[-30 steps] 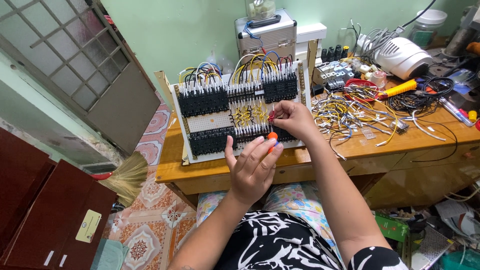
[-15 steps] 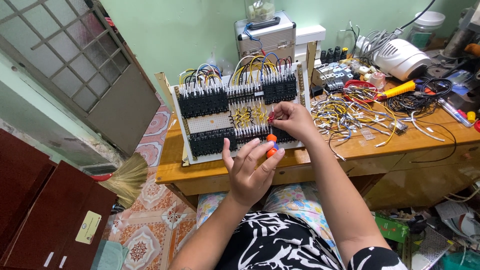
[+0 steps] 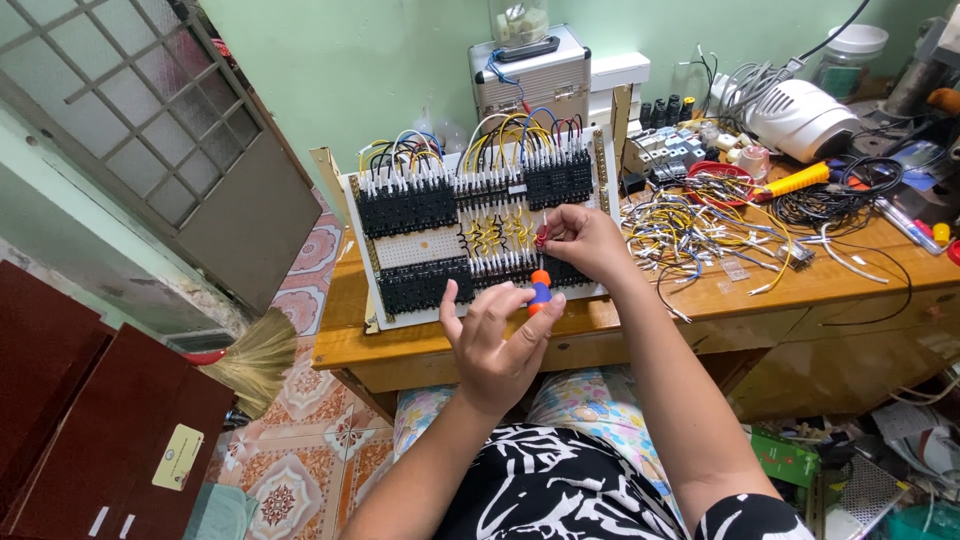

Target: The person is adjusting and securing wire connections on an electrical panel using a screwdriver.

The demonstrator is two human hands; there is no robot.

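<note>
Wiring work is under way on a white perforated panel (image 3: 432, 247) propped up on the varnished wooden table (image 3: 640, 322), its face filled with rows of black terminal blocks (image 3: 408, 206) and loops of yellow, blue and black wire. Compared with a second ago, little has shifted: the left hand (image 3: 495, 340) has its fingers spread a touch wider and the small screwdriver with an orange-and-blue handle (image 3: 540, 291) sits at much the same spot against the lower row of blocks — a sign that the same terminal is being worked rather than a new one begun. That left hand is half open, fingers fanned upward, with only the fingertips resting on the screwdriver's handle, which stands between the two hands, just below the right one. The right hand (image 3: 585, 240) is curled nearly closed, thumb and forefinger pinched on a thin red-tipped wire end (image 3: 541, 237) held against the panel's middle, directly above the screwdriver; how firmly it grips cannot be told. To the right of the panel lies a loose tangle of cut yellow and white wires (image 3: 690, 228), then a yellow-handled tool (image 3: 800, 181) and a white domed appliance (image 3: 800, 118) — all well apart from both hands. A silver metal case (image 3: 530, 85) stands behind the panel against the green wall
</note>
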